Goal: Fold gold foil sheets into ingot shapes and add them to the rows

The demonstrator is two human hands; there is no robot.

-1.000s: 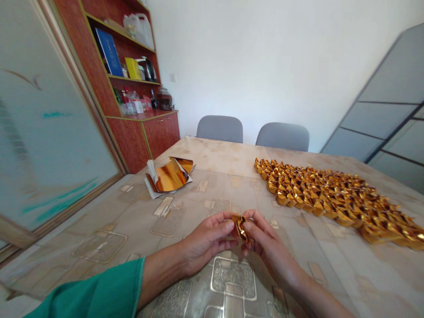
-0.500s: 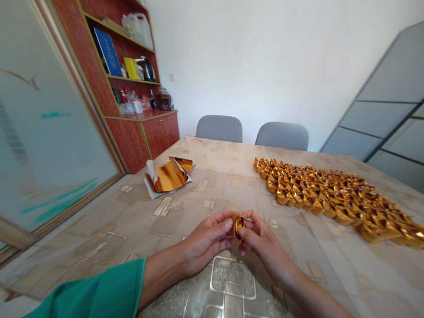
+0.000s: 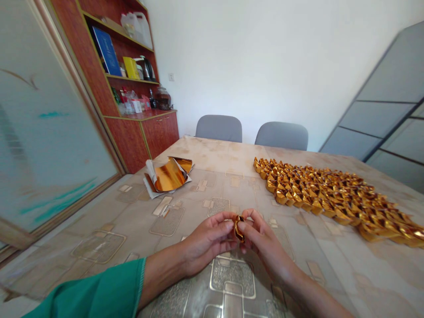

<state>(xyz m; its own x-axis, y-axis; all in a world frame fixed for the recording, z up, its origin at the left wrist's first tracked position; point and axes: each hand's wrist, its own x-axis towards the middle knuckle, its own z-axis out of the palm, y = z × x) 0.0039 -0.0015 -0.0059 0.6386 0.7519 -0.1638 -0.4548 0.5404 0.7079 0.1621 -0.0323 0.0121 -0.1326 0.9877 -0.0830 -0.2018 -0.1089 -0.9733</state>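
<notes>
Between my two hands is a small folded gold foil paper ingot (image 3: pixel 239 229), held above the near part of the table. My left hand (image 3: pixel 210 236) grips its left side with thumb and fingers. My right hand (image 3: pixel 260 232) pinches the other side, thumb pressed on its face. The fingers hide parts of the piece. To the right, many finished-looking gold paper ingots (image 3: pixel 318 192) stand packed in rows. A loose stack of gold foil paper sheets (image 3: pixel 170 176) with white backing lies farther off on the left.
A patterned clear cover lies over the table (image 3: pixel 212 152). Two grey chairs (image 3: pixel 218 128) stand behind its far edge. At the back left is a red-brown shelf cabinet (image 3: pixel 159 132) with bottles, jugs and a kettle.
The opening of the paper ingot looks narrower, and its shape is more squeezed between my fingers. My right thumb has shifted slightly up its face. Both arms stay nearly in place.
</notes>
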